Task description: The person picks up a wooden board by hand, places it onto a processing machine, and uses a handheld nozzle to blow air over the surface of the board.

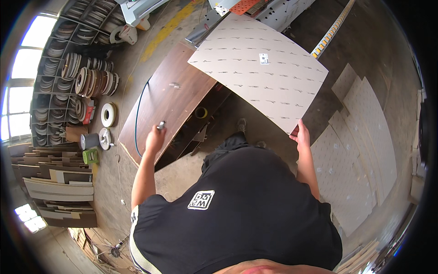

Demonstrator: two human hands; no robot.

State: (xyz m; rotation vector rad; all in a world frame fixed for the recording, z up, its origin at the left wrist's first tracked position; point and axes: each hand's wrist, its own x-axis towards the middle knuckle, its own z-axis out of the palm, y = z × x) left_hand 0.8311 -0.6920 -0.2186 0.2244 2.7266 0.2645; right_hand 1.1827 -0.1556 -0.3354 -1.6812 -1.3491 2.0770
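My left hand (155, 138) is closed around a small silvery metal piece (161, 124), whose kind I cannot make out. It is above the near part of a brown wood-grain bench top (182, 86). A thin dark blue hose (136, 119) curves along the bench's left side. My right hand (300, 134) pinches the near corner of a large pale board (255, 59) printed with rows of small marks. A white label (264, 59) is stuck on the board. Its far end lies at a machine (287, 16), and its left corner overlaps the bench top.
Large pale panels (360, 150) lie stacked at my right. Edge-banding rolls (93, 82) fill a rack at the left, with loose rolls (108, 114) on the floor. Board offcuts (59, 187) are piled behind them. A yellow tape roll (200, 112) sits under the bench top. A striped rail (333, 29) extends at far right.
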